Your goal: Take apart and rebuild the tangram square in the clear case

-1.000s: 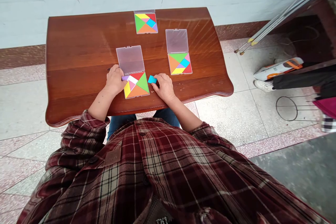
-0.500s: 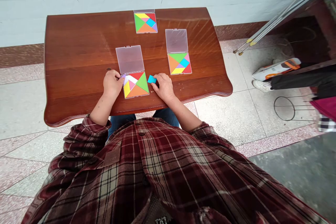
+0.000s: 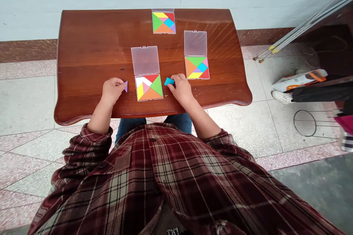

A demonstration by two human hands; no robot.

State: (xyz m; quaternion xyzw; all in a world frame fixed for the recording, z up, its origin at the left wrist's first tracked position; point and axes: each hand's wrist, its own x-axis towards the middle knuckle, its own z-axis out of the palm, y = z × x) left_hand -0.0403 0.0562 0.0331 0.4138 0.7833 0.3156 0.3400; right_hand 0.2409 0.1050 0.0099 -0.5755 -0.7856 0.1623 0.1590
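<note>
My left hand (image 3: 112, 91) pinches a small purple triangle (image 3: 126, 86), left of the nearest puzzle case. A blue square (image 3: 169, 81) is between the fingertips of my right hand (image 3: 181, 89), just right of that case. The nearest case (image 3: 136, 89) lies with its clear lid (image 3: 145, 60) folded back. Inside it are a red triangle (image 3: 151, 78), a green triangle (image 3: 157, 86), an orange triangle (image 3: 150, 94), a pink triangle (image 3: 145, 87) and a yellow piece (image 3: 140, 91). White base shows at its upper left.
A second open case (image 3: 195, 43), filled with coloured pieces, lies at the right of the wooden table (image 3: 91, 51). Another filled case (image 3: 163, 9) lies at the back edge. Beyond the table's right side are a person's leg (image 3: 317, 94), a bag and poles.
My left hand has moved left, away from the nearest case, with the purple triangle. My right hand still holds the blue square beside the case. The whole view has shifted slightly.
</note>
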